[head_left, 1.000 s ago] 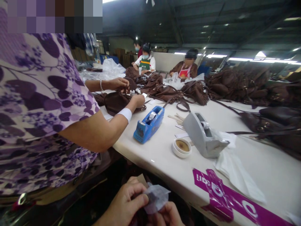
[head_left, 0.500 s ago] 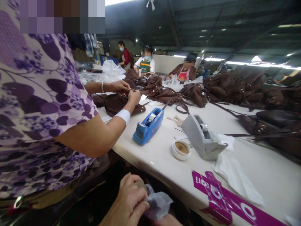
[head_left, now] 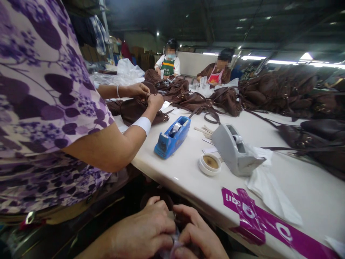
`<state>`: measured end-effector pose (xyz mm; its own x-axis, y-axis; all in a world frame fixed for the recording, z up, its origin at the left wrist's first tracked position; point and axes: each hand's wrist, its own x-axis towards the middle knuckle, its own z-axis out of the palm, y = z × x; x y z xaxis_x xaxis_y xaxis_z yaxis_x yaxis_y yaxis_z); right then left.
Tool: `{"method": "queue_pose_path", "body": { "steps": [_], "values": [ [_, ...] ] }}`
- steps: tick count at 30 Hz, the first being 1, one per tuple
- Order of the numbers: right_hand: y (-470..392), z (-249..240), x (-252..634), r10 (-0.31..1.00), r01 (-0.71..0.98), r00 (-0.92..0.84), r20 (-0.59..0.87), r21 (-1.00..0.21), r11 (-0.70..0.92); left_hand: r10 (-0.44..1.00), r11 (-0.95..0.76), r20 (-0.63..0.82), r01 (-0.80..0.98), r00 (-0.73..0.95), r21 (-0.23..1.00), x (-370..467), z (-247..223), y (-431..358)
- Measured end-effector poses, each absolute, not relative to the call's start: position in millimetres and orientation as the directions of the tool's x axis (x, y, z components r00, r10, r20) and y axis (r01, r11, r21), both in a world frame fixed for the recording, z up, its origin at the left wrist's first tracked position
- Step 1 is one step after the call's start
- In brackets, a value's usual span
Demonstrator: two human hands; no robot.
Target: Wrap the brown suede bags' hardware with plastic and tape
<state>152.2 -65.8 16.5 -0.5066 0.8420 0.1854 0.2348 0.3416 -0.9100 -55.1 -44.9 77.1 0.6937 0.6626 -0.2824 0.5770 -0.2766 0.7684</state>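
Low in the view, beside the table's front edge, my left hand (head_left: pixel 147 228) is closed with its fingers curled inward. Facing it, my right hand (head_left: pixel 201 232) has bent fingers closed on the same crumpled translucent plastic wrap (head_left: pixel 176 237). A small greyish-brown piece shows between the two hands, mostly covered by the fingers. Just behind them is a dark brown rounded thing (head_left: pixel 168 202), probably leather, largely in shadow. What the plastic encloses is hidden.
A co-worker in a floral top (head_left: pixel 88 108) works on a brown bag (head_left: pixel 134 111) close on the left. The white table (head_left: pixel 185 172) holds a blue tape dispenser (head_left: pixel 174 138), a grey tape dispenser (head_left: pixel 235 151), a small round tub (head_left: pixel 210 164), purple tape (head_left: pixel 248 214) and piled brown bags (head_left: pixel 269 93).
My right hand has risen into view from the bottom edge and now meets my left hand at the plastic. The plastic is bunched lower between them. The camera view has shifted slightly.
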Motion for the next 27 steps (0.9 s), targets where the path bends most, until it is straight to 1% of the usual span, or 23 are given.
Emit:
{"method": "queue_pose_path", "body": {
  "steps": [2, 5, 8, 10, 15, 19, 22, 24, 27],
  "values": [
    [-62, 22, 152, 0.865, 0.164, -0.498, 0.069, -0.971, 0.172, 0.645, -0.31, -0.248, 0.545, 0.722, 0.779, -52, 78, -45],
    [-63, 19, 145, 0.922, 0.075, -0.382, -0.063, -0.997, -0.037, 0.657, -0.326, -0.191, 0.503, 0.73, 0.801, -50, 78, -45],
    [-66, 14, 139, 0.927, -0.032, -0.347, -0.143, -0.986, -0.164, 0.686, -0.303, -0.188, 0.512, 0.702, 0.804, -50, 76, -46],
    [-67, 13, 136, 0.925, -0.084, -0.332, -0.182, -0.972, -0.221, 0.7, -0.295, -0.202, 0.535, 0.685, 0.792, -50, 77, -44],
    [-68, 18, 139, 0.957, -0.098, -0.218, -0.19, -0.972, -0.215, 0.667, -0.357, -0.172, 0.514, 0.724, 0.78, -45, 85, -37],
    [-67, 14, 148, 0.936, -0.17, -0.283, -0.209, -0.95, -0.263, 0.647, -0.398, -0.14, 0.488, 0.749, 0.776, -41, 89, -34],
    [-68, 12, 150, 0.93, -0.218, -0.304, -0.207, -0.935, -0.279, 0.635, -0.406, -0.185, 0.528, 0.75, 0.746, -38, 89, -33],
    [-69, 12, 148, 0.944, -0.253, -0.251, -0.216, -0.927, -0.279, 0.639, -0.397, -0.208, 0.55, 0.74, 0.735, -36, 87, -33],
    [-70, 13, 145, 0.963, -0.273, -0.154, -0.219, -0.928, -0.255, 0.668, -0.37, -0.177, 0.528, 0.723, 0.764, -32, 81, -33]
  ]
}}
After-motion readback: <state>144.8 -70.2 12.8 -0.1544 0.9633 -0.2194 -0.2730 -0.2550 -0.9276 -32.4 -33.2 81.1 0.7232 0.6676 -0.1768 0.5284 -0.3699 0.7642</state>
